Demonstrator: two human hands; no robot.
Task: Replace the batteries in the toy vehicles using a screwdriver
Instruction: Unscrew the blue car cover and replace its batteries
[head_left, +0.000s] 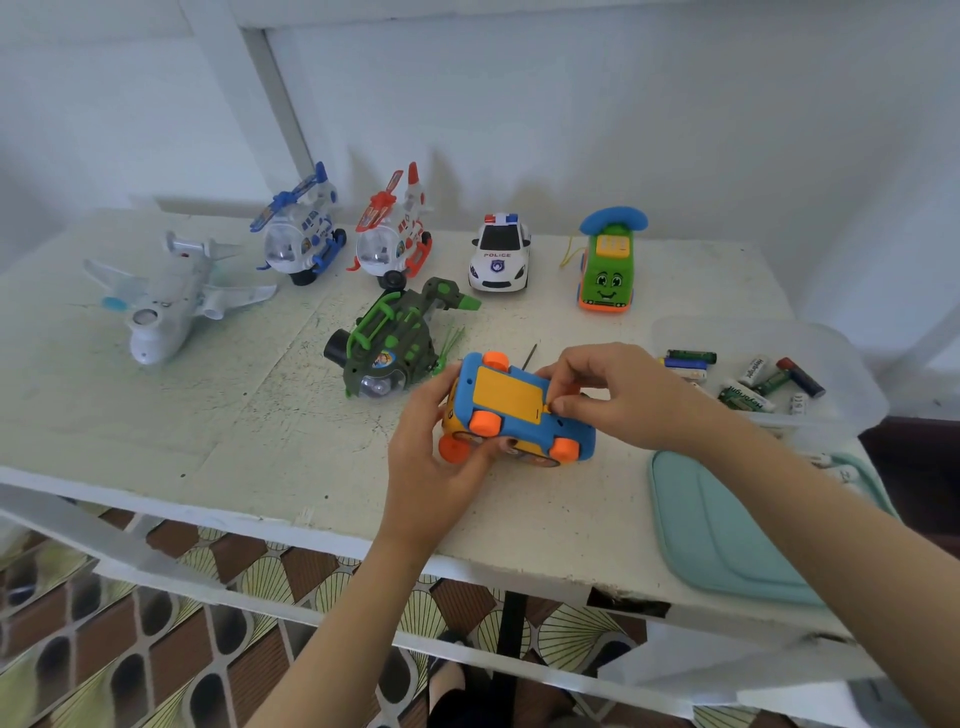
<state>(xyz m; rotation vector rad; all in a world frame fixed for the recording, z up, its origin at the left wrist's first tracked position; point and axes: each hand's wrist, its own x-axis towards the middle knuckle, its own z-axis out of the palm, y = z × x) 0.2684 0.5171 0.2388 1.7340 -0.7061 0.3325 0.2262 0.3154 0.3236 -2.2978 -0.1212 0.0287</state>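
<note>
Left hand (426, 447) is gripping upturned blue toy car (524, 434) at the tabletop (208, 415); right hand (618, 395) fingers (562, 405) are pinching its yellow battery cover (506, 392), not yet off. Batteries (691, 358) are lying in tray (857, 364); swap seemingly barely begun.

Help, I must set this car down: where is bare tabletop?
Widest bare patch: front left, between the white plane, the table edge and the left hand. Smaller: between police car and right hand. Crowded: battery tray and teal pad, far right.

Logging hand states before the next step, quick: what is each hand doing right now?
Left hand: grips the upturned toy car.
Right hand: fingertips pinch the edge of its orange battery cover.
</note>
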